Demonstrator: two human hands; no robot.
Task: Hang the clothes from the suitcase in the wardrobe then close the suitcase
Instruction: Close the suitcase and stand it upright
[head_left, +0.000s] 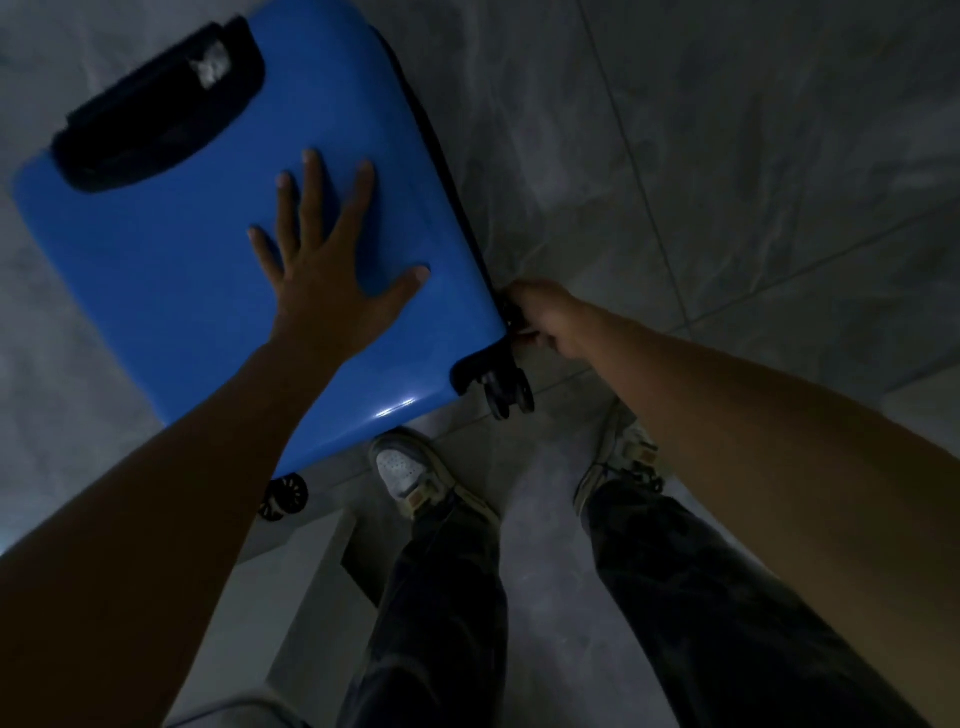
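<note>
Dim light. The person stands over the suitcase (156, 249), which lies flat on the floor (727, 156) with its wheel end just beside the shoes (410, 473).

Right hand (545, 317): at the near corner of the seam, just above 1 wheel (506, 389). Its fingers are curled and pinch a small dark piece there, likely the zip pull (511, 314); too dark to be sure.

Left hand (332, 260): flat on the blue shell, fingers (311, 192) straight and spread wide, palm pressing down.

Step in hand, as judged: the last one, closing the suitcase. The lid is down; no clothes show, and the wardrobe is out of view. Whether the zip (452, 182) along the right edge is already run cannot be told.

Next move likely calls for steady pressure from the left hand, so the 2 halves stay matched while the right draws the pull along the seam and round the corners.

Around: a 2nd wheel (283, 498) near the left forearm and a black handle (161, 104) at the far end. In the way: the wheel housing crowds the right hand, and the feet stand close to the near edge.
</note>
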